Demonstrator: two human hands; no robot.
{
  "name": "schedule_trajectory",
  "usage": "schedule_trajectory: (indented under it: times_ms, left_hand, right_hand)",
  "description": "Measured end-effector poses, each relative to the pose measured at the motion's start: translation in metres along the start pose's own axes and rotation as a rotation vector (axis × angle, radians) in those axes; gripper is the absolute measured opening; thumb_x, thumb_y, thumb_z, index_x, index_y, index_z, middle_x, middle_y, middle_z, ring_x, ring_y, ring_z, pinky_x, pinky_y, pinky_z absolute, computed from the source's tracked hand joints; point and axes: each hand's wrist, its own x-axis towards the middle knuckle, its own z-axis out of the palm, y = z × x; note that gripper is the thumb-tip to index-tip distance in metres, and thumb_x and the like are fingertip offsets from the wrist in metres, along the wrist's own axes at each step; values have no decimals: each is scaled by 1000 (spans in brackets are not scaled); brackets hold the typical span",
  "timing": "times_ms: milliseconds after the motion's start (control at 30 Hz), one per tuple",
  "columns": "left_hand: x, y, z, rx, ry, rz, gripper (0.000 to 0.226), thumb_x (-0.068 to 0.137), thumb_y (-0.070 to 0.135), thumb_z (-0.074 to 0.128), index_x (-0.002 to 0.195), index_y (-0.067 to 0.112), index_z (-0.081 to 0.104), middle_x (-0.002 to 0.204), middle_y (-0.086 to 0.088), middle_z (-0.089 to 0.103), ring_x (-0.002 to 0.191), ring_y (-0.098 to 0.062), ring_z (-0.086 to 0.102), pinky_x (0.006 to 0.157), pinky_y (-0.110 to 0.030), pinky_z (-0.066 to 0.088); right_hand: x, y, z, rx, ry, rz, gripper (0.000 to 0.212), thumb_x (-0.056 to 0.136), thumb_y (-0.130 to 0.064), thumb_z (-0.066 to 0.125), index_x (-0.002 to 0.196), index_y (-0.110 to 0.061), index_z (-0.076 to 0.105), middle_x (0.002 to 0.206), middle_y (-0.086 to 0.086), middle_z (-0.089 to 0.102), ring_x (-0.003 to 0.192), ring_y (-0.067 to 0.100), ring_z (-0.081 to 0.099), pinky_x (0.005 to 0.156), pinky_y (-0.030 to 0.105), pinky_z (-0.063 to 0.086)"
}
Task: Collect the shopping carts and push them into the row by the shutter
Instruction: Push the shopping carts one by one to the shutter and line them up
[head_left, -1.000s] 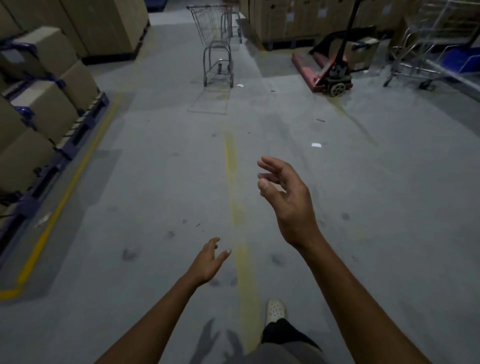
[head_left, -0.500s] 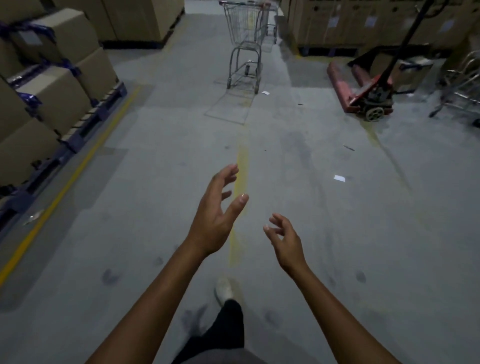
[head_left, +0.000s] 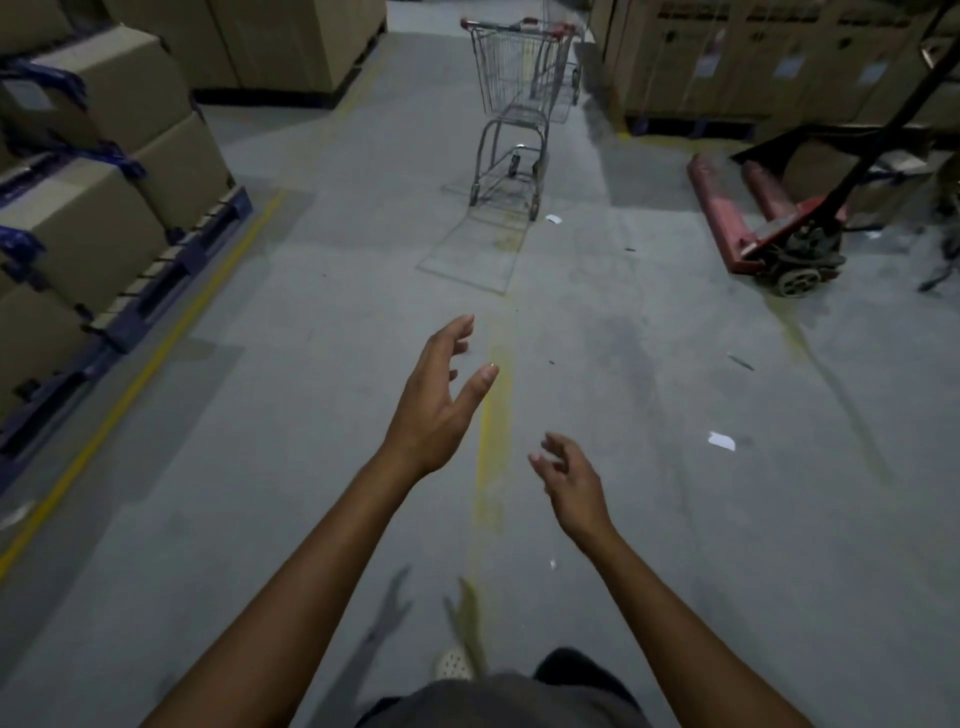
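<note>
Left hand (head_left: 434, 410) now leads, raised ahead of right hand (head_left: 571, 486), which drops back low; shopping cart (head_left: 511, 104) stands nearer beyond both empty hands.

I see a dim grey concrete floor (head_left: 649, 545) with a faded yellow stripe (head_left: 493, 441) running toward 12 o'clock. At 9 o'clock, stacked cardboard boxes (head_left: 88, 234) sit on blue pallets (head_left: 171, 270), edged by a yellow line (head_left: 130, 384). More cartons (head_left: 753, 57) stand at 1 o'clock. A red pallet jack (head_left: 769, 228) rests at 2 o'clock, with a paper scrap (head_left: 721, 440) at 3.
</note>
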Motion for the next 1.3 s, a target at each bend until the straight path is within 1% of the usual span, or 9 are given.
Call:
schedule_trajectory:
  times_ms: [67, 167, 400, 567, 800, 867, 1000, 1167, 1300]
  left_hand:
    - [41, -33, 10, 28, -46, -79, 75, 88, 65, 47, 151, 25, 36, 148, 3, 46, 130, -7, 49, 107, -39, 46]
    - [97, -90, 27, 97, -130, -207, 77, 90, 70, 47, 152, 26, 34, 151, 1, 44, 128, -10, 49, 108, -41, 45]
    - [237, -204, 79, 175, -293, -491, 64, 100, 52, 50, 154, 22, 32, 153, -9, 41, 134, -22, 47, 108, -34, 39]
    - [370, -234, 109, 230, -343, -563, 68, 100, 54, 48, 156, 21, 27, 158, -10, 36, 140, -24, 42, 113, -40, 38]
    - [582, -172, 127, 147, -137, -252, 78, 92, 70, 48, 153, 25, 33, 153, -1, 42, 132, -11, 46, 112, -40, 41]
    - [629, -149, 127, 112, -85, -127, 76, 90, 70, 46, 152, 27, 34, 151, 3, 44, 131, -7, 47, 110, -39, 43]
    - [717, -120, 125, 53, 16, 62, 67, 93, 58, 46, 150, 25, 36, 147, 2, 47, 133, -6, 47, 106, -31, 45]
    - [831, -132, 120, -13, 85, 206, 56, 95, 49, 48, 147, 31, 36, 145, 3, 48, 133, -7, 48, 105, -30, 46]
    - [941, -173, 117, -22, 121, 233, 54, 96, 48, 49, 146, 31, 37, 143, 7, 48, 131, -8, 50, 103, -33, 47]
  right_hand:
    - [45, -52, -2, 75, 15, -104, 47, 91, -45, 68, 133, -26, 55, 130, -9, 61, 110, 9, 63, 98, 47, 54]
    - [105, -127, -12, 177, 26, -246, 62, 80, -62, 60, 133, -32, 53, 131, -16, 61, 113, 3, 61, 97, 44, 54]
    - [244, -230, -57, 268, 25, -591, 55, 91, -45, 56, 141, -25, 46, 141, -8, 57, 124, 14, 58, 92, 31, 56]
    - [386, -247, -92, 236, 53, -575, 54, 90, -47, 55, 140, -27, 47, 142, -10, 56, 124, 10, 57, 90, 24, 54]
    - [586, -225, -104, 162, 6, -324, 62, 88, -44, 61, 144, -27, 44, 134, -11, 59, 115, 4, 59, 82, 8, 46]
    - [634, -207, -101, 117, 23, -258, 64, 88, -45, 64, 146, -27, 42, 132, -8, 60, 112, 8, 61, 87, 12, 46]
    - [728, -153, -90, 11, 11, -94, 62, 94, -38, 67, 148, -28, 38, 130, -5, 59, 111, 15, 61, 98, 37, 50]
    - [848, -104, -75, -89, -32, 50, 62, 95, -42, 65, 148, -25, 38, 136, 5, 59, 111, 21, 61, 95, 37, 50]
    - [956, -105, -62, -134, -48, 116, 56, 94, -41, 66, 143, -23, 44, 135, 8, 60, 109, 22, 61, 95, 38, 51]
